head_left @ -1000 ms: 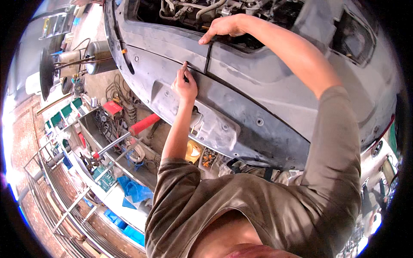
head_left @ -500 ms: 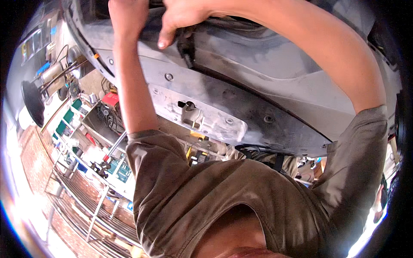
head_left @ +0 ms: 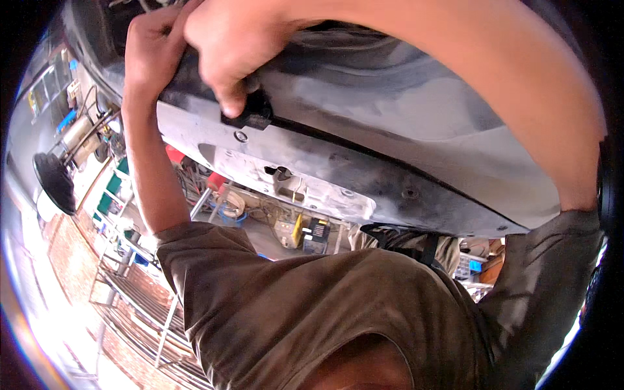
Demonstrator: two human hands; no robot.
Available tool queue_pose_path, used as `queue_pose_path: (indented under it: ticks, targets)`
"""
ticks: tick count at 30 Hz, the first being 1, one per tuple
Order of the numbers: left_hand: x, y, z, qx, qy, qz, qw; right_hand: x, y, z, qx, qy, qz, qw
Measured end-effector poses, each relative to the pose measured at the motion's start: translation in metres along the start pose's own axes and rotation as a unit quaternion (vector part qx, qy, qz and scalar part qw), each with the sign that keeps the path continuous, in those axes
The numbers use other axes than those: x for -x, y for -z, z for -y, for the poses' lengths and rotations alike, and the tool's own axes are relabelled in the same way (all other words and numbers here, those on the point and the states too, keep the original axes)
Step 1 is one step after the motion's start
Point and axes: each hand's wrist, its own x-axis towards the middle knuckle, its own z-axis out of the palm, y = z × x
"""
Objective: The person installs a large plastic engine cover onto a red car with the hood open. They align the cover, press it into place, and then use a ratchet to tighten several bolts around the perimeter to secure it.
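Both my arms reach up to a large grey and whitish vehicle body panel. A thin black strip runs slantwise along its crease. At the strip's upper left end is a crumpled black piece. My right hand is closed, its thumb pointing down onto that piece; the curled fingers are partly hidden. Just left of it and touching it, my left hand is also closed near the panel's upper left edge. Whatever it grips is hidden.
Below the panel at left stand metal racks and a round black disc-shaped part. A blue-rimmed basin and a yellow and black item lie on the floor beyond. The panel's lower edge is close to my chest.
Both hands have moved left and slightly down in the view. My right thumb has come onto the black piece, which hung beside the hand before. More floor shows under the panel.
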Motion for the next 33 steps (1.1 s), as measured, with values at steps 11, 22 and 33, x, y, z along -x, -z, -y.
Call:
queue_pose_path:
  ticks: [11,22,33]
  targets:
    - [-0.007,-0.014,-0.017,-0.073,-0.077,-0.181,0.978,0.038,0.004,0.013,-0.105,-0.099,0.033,0.989]
    - [0.011,-0.008,-0.019,-0.007,-0.074,-0.218,0.973,0.068,-0.004,0.053,0.034,-0.272,0.094,0.957]
    - [0.021,-0.004,-0.016,0.025,-0.115,-0.291,0.949,0.084,-0.034,0.056,0.096,-0.268,-0.035,0.958]
